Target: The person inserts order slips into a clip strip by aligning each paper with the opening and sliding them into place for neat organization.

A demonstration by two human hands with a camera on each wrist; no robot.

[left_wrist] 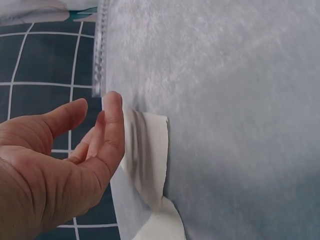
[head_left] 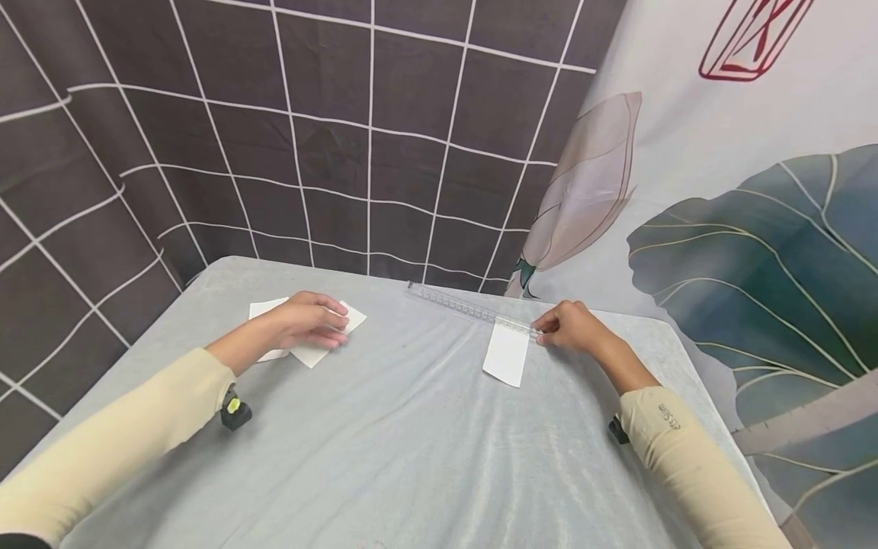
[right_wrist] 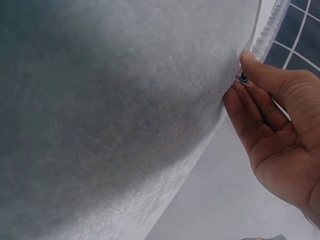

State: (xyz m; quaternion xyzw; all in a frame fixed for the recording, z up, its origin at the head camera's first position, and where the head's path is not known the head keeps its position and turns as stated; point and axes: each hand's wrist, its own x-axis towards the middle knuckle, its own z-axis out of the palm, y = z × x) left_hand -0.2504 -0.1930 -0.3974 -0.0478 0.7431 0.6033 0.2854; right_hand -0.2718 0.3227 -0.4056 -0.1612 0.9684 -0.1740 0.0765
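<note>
The left hand (head_left: 305,324) partly hides two white paper pieces (head_left: 310,355) on the desk (head_left: 384,442) from me, its fingers relaxed and free. The right hand (head_left: 572,328) pinches a clear plastic strip (head_left: 456,302) at the desk's far edge, fingertips covering its end; a white card (head_left: 506,358) overlaps the strip beside that hand.

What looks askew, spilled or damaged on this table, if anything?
The papers under the left hand look askew: they lie at different angles, not neatly lined up. The cloth is creased too. I see no spill or damage.
</note>
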